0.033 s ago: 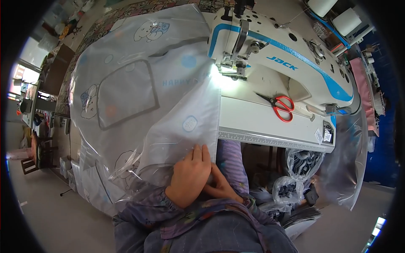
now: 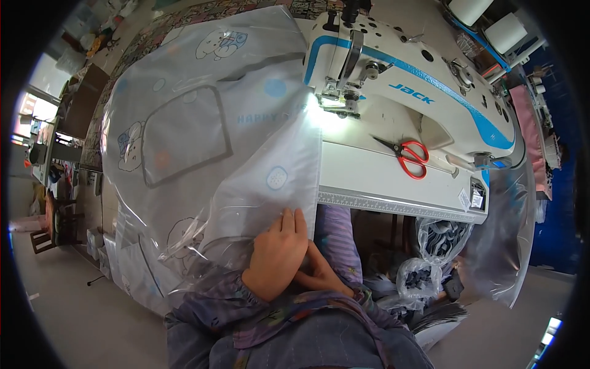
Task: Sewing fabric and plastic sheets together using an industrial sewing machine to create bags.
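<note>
A pale grey printed cloth (image 2: 184,138) with a clear, shiny plastic layer spreads over the left side, showing cartoon animals, blue circles and a grey-outlined panel. Its straight right edge runs up to the lit needle area of a white and blue sewing machine (image 2: 399,86). My left hand (image 2: 278,255) lies on the cloth near that edge, its visible fingers stretched forward and its thumb hidden. Just right of it, my right hand (image 2: 324,273) has its fingers curled at the cloth's edge, thumb along the border; its fingertips are partly hidden.
Red-handled scissors (image 2: 410,158) lie on the machine bed, above a ruler strip (image 2: 393,205) along its front edge. Bags of dark scraps (image 2: 421,270) sit below at the right. White thread cones (image 2: 504,31) stand at the far right. A chair (image 2: 58,221) is at the left.
</note>
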The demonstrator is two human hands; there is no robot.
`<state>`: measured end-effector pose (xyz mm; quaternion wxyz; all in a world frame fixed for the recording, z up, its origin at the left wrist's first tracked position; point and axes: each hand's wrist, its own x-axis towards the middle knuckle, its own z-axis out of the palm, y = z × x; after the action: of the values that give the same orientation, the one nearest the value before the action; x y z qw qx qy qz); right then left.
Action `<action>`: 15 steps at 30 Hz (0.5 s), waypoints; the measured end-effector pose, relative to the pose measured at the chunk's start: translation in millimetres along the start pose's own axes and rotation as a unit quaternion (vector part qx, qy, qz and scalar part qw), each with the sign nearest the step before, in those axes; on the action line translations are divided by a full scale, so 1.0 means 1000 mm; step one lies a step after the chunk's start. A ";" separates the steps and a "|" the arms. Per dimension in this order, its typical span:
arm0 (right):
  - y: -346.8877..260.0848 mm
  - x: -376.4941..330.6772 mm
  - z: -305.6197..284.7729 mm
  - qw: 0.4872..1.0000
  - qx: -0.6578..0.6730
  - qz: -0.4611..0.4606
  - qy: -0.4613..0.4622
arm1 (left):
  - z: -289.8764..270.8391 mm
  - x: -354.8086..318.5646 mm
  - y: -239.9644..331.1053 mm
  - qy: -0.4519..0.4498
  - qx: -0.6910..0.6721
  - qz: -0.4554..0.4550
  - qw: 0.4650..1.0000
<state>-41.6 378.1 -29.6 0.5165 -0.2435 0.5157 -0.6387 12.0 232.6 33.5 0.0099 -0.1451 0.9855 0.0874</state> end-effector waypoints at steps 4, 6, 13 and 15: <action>0.005 0.006 0.000 0.997 0.066 0.032 0.012 | 0.005 0.018 -0.001 0.013 0.013 -0.013 1.000; 0.009 0.012 -0.003 0.999 0.035 0.010 0.021 | 0.006 0.026 -0.003 0.026 0.028 -0.011 0.999; 0.010 0.031 -0.014 0.996 0.044 0.001 0.077 | 0.010 0.058 -0.009 0.044 0.023 -0.013 0.999; 0.006 0.040 -0.017 0.996 0.039 -0.009 0.079 | 0.013 0.069 -0.014 0.045 0.023 -0.012 0.999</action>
<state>-67.0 348.7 -50.2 0.4778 -0.1765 0.5273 -0.6801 -50.6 202.1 15.7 -0.0302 -0.1600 0.9849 0.0583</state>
